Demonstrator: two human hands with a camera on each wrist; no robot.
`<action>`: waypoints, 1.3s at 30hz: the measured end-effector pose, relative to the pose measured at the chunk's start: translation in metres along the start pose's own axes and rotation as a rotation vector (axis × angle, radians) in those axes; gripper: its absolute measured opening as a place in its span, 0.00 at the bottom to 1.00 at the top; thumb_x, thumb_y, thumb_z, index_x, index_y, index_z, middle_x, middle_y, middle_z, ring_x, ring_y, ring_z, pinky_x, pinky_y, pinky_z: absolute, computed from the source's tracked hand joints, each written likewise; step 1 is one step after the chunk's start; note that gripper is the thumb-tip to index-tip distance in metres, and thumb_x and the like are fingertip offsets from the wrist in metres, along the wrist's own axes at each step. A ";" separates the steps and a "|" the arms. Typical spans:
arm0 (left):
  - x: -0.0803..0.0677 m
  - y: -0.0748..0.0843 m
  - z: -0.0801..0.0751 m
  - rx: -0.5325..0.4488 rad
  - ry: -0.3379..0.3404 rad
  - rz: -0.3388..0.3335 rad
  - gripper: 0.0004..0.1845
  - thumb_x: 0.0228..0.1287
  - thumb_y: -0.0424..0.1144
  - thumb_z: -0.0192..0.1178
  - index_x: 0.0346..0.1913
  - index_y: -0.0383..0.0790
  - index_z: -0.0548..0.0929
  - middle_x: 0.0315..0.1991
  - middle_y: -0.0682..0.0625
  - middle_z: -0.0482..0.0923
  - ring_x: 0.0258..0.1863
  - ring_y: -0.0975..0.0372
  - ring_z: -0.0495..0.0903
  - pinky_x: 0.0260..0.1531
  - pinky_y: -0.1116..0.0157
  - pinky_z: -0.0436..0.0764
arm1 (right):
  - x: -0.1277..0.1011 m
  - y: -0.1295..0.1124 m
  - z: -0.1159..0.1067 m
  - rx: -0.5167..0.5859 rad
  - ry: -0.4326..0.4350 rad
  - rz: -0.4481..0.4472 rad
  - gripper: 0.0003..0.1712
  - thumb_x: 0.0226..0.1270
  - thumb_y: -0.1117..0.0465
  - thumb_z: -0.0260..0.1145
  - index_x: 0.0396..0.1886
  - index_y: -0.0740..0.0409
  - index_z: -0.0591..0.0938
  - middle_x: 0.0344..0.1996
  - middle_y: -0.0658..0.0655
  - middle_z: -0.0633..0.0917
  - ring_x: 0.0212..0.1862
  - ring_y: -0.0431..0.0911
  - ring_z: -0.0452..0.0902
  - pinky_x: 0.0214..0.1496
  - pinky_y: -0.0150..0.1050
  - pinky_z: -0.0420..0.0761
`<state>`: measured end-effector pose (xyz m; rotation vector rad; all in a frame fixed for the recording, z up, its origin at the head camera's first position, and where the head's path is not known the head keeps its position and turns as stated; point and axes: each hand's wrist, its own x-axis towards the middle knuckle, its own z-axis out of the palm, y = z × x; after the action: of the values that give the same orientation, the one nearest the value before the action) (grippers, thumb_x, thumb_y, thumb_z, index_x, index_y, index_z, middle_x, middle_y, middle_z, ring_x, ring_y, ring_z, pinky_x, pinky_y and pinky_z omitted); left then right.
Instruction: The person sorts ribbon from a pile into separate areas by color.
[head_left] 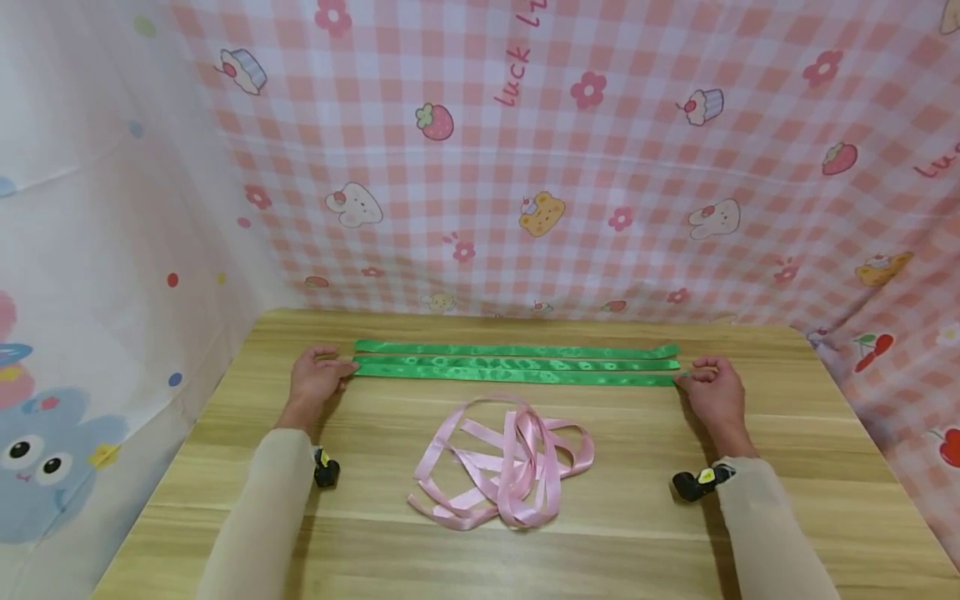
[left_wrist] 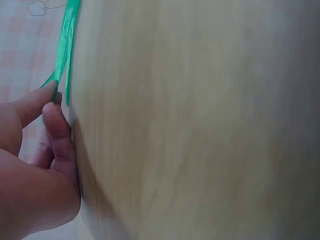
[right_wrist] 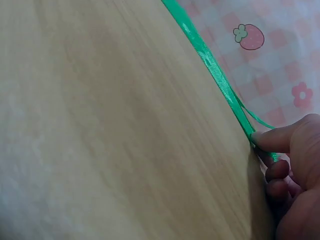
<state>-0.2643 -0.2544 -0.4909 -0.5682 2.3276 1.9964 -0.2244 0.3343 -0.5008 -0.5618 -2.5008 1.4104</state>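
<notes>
Three green satin ribbon strips lie side by side across the far part of the table: a back strip [head_left: 517, 350], a middle strip [head_left: 525, 364] and a front strip [head_left: 510, 376]. My left hand [head_left: 317, 377] pinches a green ribbon end [left_wrist: 61, 55] between thumb and finger at the left. At the other side, my right hand [head_left: 716, 396] pinches the front strip's right end, and the green ribbon [right_wrist: 212, 65] runs straight away from the fingertips in the right wrist view. Closer to me, a loose tangle of pink ribbon [head_left: 528, 475] lies between my forearms.
The wooden table [head_left: 615, 550] ends at a pink checked cloth [head_left: 480, 167] hanging behind it. A white printed cloth [head_left: 97, 250] hangs at the left. Small black devices sit at both wrists, a left one [head_left: 326, 471] and a right one [head_left: 693, 485].
</notes>
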 end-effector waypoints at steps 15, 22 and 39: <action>-0.005 0.004 0.005 0.153 0.055 -0.001 0.32 0.62 0.35 0.68 0.66 0.31 0.67 0.37 0.54 0.86 0.37 0.69 0.80 0.48 0.70 0.76 | 0.004 0.004 0.005 0.012 0.039 0.031 0.23 0.58 0.64 0.73 0.49 0.63 0.72 0.16 0.33 0.71 0.23 0.26 0.68 0.33 0.23 0.69; -0.004 0.005 0.008 0.158 0.071 -0.040 0.32 0.64 0.36 0.67 0.67 0.32 0.66 0.51 0.42 0.83 0.56 0.52 0.77 0.59 0.60 0.73 | 0.006 0.003 0.004 -0.013 0.042 0.058 0.25 0.60 0.59 0.73 0.51 0.61 0.72 0.19 0.33 0.75 0.25 0.27 0.71 0.36 0.26 0.71; 0.000 0.007 0.009 0.113 0.079 -0.064 0.34 0.63 0.37 0.68 0.68 0.32 0.64 0.54 0.41 0.80 0.50 0.58 0.78 0.51 0.68 0.76 | 0.005 -0.001 0.005 -0.027 0.079 0.078 0.28 0.58 0.54 0.75 0.52 0.60 0.73 0.24 0.40 0.76 0.27 0.31 0.71 0.33 0.28 0.71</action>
<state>-0.2677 -0.2449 -0.4860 -0.7171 2.4147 1.8342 -0.2304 0.3325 -0.5026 -0.7138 -2.4642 1.3552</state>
